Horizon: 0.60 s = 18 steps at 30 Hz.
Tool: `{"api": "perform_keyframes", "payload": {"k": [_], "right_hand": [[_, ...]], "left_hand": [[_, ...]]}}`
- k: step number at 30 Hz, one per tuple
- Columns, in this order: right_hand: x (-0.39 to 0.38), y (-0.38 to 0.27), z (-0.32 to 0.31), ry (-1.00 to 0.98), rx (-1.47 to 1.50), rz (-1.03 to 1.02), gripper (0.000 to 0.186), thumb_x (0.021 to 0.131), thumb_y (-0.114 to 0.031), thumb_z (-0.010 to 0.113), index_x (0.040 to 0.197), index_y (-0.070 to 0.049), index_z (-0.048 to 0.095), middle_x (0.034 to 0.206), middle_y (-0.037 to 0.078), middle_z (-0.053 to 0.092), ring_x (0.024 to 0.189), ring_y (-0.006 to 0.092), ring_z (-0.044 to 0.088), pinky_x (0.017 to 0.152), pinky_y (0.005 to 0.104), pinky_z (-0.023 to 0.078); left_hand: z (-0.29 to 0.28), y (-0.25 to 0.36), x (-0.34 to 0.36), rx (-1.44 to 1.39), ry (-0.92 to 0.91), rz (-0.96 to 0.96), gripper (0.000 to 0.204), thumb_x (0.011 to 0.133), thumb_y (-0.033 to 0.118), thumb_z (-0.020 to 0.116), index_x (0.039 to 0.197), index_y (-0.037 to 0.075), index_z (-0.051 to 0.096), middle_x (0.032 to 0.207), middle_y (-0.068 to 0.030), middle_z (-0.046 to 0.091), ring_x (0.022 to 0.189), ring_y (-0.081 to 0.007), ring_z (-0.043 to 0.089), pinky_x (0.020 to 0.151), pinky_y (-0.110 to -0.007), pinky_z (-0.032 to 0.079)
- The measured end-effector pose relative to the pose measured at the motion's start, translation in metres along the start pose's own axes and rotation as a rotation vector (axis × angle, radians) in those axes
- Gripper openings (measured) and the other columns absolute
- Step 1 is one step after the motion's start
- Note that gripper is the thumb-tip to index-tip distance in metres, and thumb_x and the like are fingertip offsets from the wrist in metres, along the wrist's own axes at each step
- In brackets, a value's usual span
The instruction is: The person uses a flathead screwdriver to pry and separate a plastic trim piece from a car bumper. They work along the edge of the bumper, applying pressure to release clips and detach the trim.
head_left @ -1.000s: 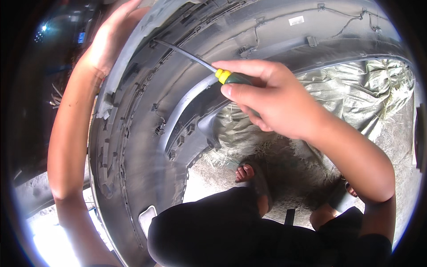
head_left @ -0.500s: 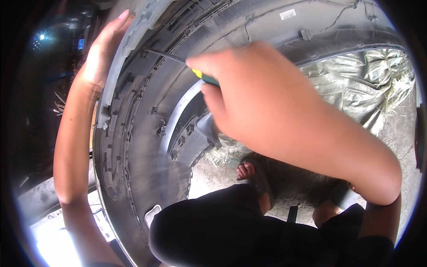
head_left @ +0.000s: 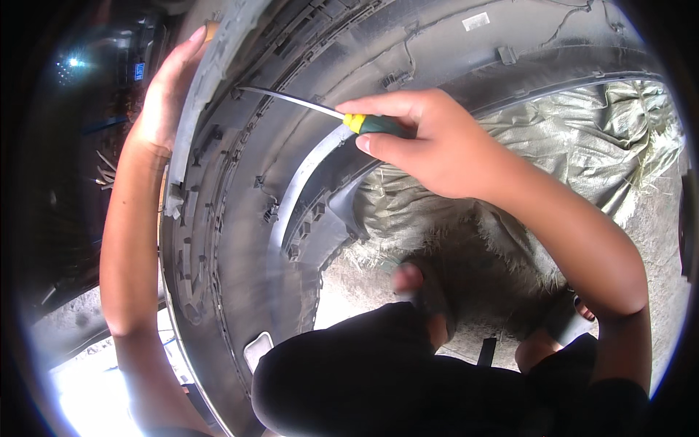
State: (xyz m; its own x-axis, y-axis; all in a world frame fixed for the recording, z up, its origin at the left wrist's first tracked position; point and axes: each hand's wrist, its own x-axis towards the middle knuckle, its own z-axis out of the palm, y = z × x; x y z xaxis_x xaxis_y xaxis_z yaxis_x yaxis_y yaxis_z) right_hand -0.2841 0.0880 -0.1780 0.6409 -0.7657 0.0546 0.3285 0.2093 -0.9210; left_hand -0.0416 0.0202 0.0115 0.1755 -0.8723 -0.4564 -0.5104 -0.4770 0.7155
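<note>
A screwdriver [head_left: 386, 127] with a dark green and yellow handle is gripped in my right hand [head_left: 429, 138], my index finger stretched along the handle. Its long metal shaft slants up to the left, and the tip meets the clip-lined inner side of a large dark grey car bumper [head_left: 244, 171]. At the upper left, my left hand [head_left: 169, 98] holds the bumper's outer edge from the far side. Its thumb points upward; the other fingers are mostly hidden behind the grey edge strip [head_left: 200, 95].
Thin wiring [head_left: 408, 54] runs along the bumper's inner face, below a small white label [head_left: 475, 22]. A crumpled pale woven sack [head_left: 575, 138] lies on the ground to the right. My knee [head_left: 320, 364] and feet are close below. Dark machinery [head_left: 80, 146] stands at the left.
My right hand has shifted slightly right and is drawn lower, showing more of the screwdriver's handle and shaft. The tip stays at about the same spot. My left hand keeps its place on the edge.
</note>
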Motion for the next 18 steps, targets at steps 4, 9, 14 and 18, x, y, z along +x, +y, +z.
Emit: {"api": "perform_keyframes", "payload": {"k": [4,9,14,18], "right_hand": [[0.010,0.024,-0.003,-0.010,0.104,-0.013,0.039,0.097,-0.007,0.070,0.136,-0.006,0.067,0.106,0.004,0.074,0.092,0.0083,0.065,0.083,0.0254,0.052],[0.021,0.050,-0.008,-0.054,0.173,-0.012,0.040,0.098,-0.004,0.068,0.138,-0.006,0.065,0.112,0.002,0.071,0.099,0.0059,0.061,0.086,0.0232,0.051],[0.027,0.069,-0.003,-0.012,0.135,-0.093,0.037,0.097,-0.004,0.069,0.134,-0.002,0.066,0.116,0.004,0.072,0.102,0.0075,0.063,0.089,0.0249,0.052],[0.032,0.081,-0.004,0.054,0.067,-0.120,0.036,0.095,-0.010,0.074,0.130,-0.001,0.068,0.110,0.005,0.073,0.099,0.0081,0.064,0.088,0.0257,0.052]], "left_hand": [[-0.009,0.000,-0.001,0.014,-0.057,-0.026,0.076,0.094,0.062,0.058,0.142,0.003,0.060,0.137,-0.0121,0.064,0.122,-0.0229,0.058,0.107,-0.036,0.042],[-0.012,0.000,0.001,0.020,-0.090,-0.004,0.073,0.095,0.060,0.057,0.139,0.003,0.062,0.133,-0.0107,0.066,0.119,-0.0219,0.059,0.104,-0.035,0.044],[-0.009,-0.001,0.001,0.013,-0.060,-0.008,0.069,0.096,0.059,0.058,0.136,0.002,0.063,0.128,-0.0104,0.067,0.115,-0.0215,0.061,0.100,-0.035,0.046],[-0.008,-0.001,0.000,0.014,-0.046,-0.012,0.066,0.096,0.057,0.058,0.133,0.002,0.065,0.124,-0.0101,0.069,0.111,-0.0212,0.062,0.097,-0.035,0.048]]}}
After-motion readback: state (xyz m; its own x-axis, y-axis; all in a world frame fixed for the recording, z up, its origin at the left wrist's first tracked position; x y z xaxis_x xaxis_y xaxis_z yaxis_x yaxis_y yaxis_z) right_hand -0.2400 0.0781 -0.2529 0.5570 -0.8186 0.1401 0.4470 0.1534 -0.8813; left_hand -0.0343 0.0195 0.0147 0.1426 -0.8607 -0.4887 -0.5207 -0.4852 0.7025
